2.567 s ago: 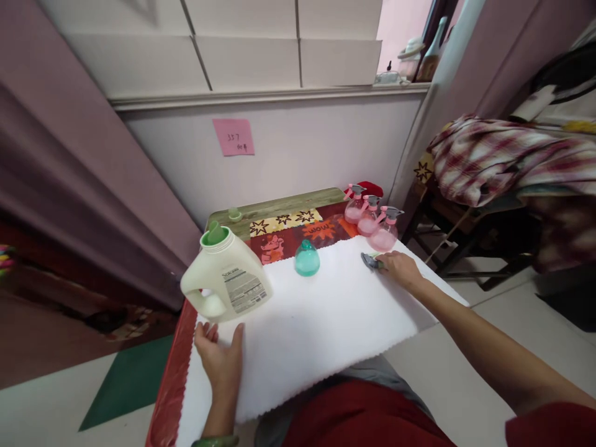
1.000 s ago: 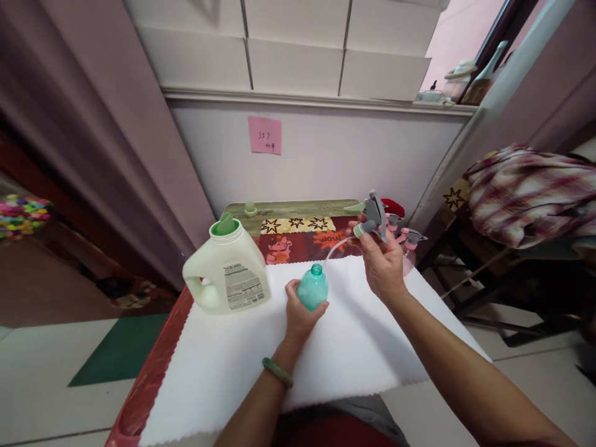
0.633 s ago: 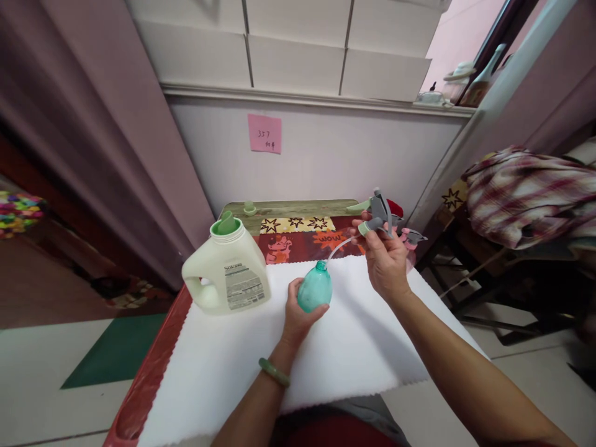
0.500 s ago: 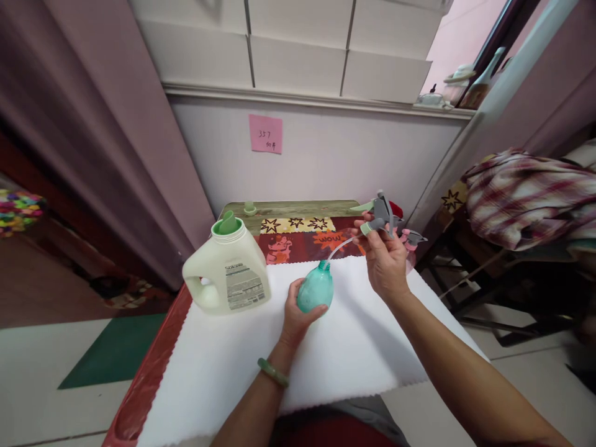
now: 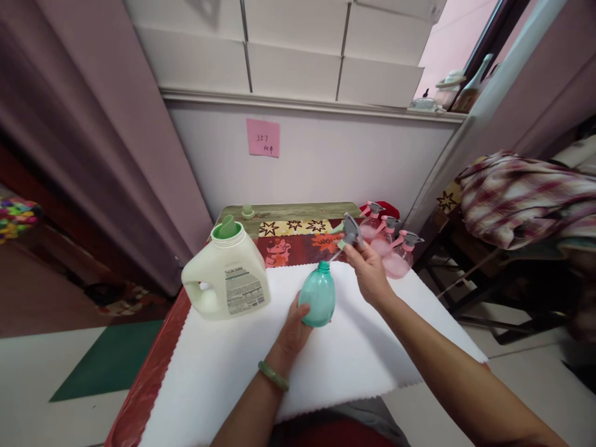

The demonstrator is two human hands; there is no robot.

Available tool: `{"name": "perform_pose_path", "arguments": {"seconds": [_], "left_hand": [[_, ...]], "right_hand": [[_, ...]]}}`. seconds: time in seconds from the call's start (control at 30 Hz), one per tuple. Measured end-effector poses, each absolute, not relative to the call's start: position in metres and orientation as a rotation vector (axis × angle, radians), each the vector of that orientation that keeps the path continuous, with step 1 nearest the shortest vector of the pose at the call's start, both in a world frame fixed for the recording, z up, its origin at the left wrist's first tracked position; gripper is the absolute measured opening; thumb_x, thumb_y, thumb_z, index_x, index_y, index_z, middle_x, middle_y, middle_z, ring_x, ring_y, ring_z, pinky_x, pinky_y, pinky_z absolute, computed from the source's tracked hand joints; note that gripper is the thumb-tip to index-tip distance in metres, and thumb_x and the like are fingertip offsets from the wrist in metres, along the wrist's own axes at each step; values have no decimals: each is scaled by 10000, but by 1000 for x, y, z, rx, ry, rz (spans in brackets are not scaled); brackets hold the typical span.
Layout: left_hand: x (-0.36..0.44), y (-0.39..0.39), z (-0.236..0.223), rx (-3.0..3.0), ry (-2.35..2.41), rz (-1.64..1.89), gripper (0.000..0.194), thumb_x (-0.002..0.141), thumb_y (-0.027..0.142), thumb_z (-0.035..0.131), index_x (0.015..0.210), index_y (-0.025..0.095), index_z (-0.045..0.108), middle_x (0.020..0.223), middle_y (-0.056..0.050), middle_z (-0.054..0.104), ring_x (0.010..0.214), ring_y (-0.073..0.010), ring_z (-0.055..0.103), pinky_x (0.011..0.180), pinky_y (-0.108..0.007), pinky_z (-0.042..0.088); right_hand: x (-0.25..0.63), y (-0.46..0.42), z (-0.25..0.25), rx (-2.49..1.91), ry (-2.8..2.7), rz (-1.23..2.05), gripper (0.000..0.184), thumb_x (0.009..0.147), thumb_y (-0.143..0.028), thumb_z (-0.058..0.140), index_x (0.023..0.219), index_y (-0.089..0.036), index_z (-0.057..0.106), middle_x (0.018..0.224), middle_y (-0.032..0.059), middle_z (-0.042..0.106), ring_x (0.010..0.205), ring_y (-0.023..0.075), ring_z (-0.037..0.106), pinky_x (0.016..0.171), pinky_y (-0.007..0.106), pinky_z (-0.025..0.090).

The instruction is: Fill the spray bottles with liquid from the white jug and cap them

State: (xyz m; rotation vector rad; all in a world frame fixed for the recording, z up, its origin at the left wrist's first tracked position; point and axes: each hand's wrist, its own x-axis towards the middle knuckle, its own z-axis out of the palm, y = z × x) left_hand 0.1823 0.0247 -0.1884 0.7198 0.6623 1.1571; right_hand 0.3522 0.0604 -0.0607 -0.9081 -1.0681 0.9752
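Note:
Wrapped round the lower part of a translucent teal bottle [image 5: 318, 297], my left hand [image 5: 294, 326] holds it nearly upright above the white cloth. The bottle's neck is uncapped. My right hand [image 5: 369, 268] grips a grey and green spray head [image 5: 352, 231] just above and right of the neck. A thin pale tube [image 5: 335, 255] runs from the spray head down to the bottle's mouth; whether its end is inside is hard to tell. Left of the bottle stands a large cream detergent jug [image 5: 242, 279] with a green spout and no cap on it.
Several pink spray bottles [image 5: 397, 261] stand at the table's right rear. A small pale green cap [image 5: 248, 213] lies at the back edge. The white cloth [image 5: 223, 379] covers the table front. Plaid fabric [image 5: 516, 202] is piled at right.
My right hand has brought the spray head down and left, closer to the bottle's neck. The teal bottle is more upright, and the pink bottles behind are less covered.

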Motion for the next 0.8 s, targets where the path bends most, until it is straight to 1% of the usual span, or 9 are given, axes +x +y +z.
{"name": "perform_pose_path", "arguments": {"seconds": [0.07,0.23,0.3,0.37,0.47,0.53,0.63,0.7,0.8], "left_hand": [[183,26,-188,666,667,1139,720,703,690,718,1247,223,655,1124,-174,716,917,-345,694,715,-512,581],[186,29,-184,543,709,1098,647,778,771,613,1132,234,690,1022,-143,730,822,-306,688,664,-469,556],[187,28,-183,487,723,1106,658,799,803,559,1093,231,697,985,-132,733,813,-292,689,702,-466,561],[188,25,-180,426,721,1134,675,818,824,502,1085,235,697,1000,-123,741,855,-285,699,784,-478,572],[188,23,-177,362,691,1144,716,812,849,477,1096,233,703,1029,-126,754,912,-298,713,860,-520,573],[186,22,-175,345,675,1115,748,799,863,484,1097,218,717,1002,-138,761,878,-305,721,775,-490,589],[183,23,-174,331,666,1079,768,811,859,479,1095,191,731,929,-136,761,787,-279,725,586,-368,554],[182,23,-174,321,657,1067,766,833,844,465,1093,174,732,898,-130,757,760,-266,725,531,-329,524],[181,23,-174,303,644,1061,765,855,828,446,1125,167,720,883,-126,754,763,-264,728,503,-310,501]], "right_hand": [[347,62,-69,-936,-1053,1044,444,786,-557,797,1099,-248,735,1124,71,787,1034,265,710,954,450,548],[339,69,-84,-956,-1114,1163,446,735,-575,837,1001,-223,766,1023,75,802,995,278,712,982,459,504],[336,70,-90,-976,-1139,1186,452,727,-595,835,967,-216,772,1000,74,801,983,275,711,983,448,496],[334,71,-97,-986,-1127,1232,472,727,-620,824,959,-213,772,978,75,800,956,271,716,966,444,506],[332,71,-105,-953,-1064,1297,502,730,-641,812,990,-215,764,958,75,797,944,269,723,940,440,529],[331,72,-107,-939,-1034,1313,505,729,-642,812,989,-213,761,939,76,794,946,270,725,921,434,538],[331,77,-101,-961,-1020,1291,494,716,-652,814,917,-205,753,872,67,781,908,269,729,891,428,545],[332,82,-94,-975,-1016,1261,502,692,-663,822,886,-207,741,830,50,767,868,261,729,881,424,547],[333,84,-88,-994,-1054,1237,498,674,-668,830,852,-212,736,808,33,754,816,240,712,877,413,544]]}}
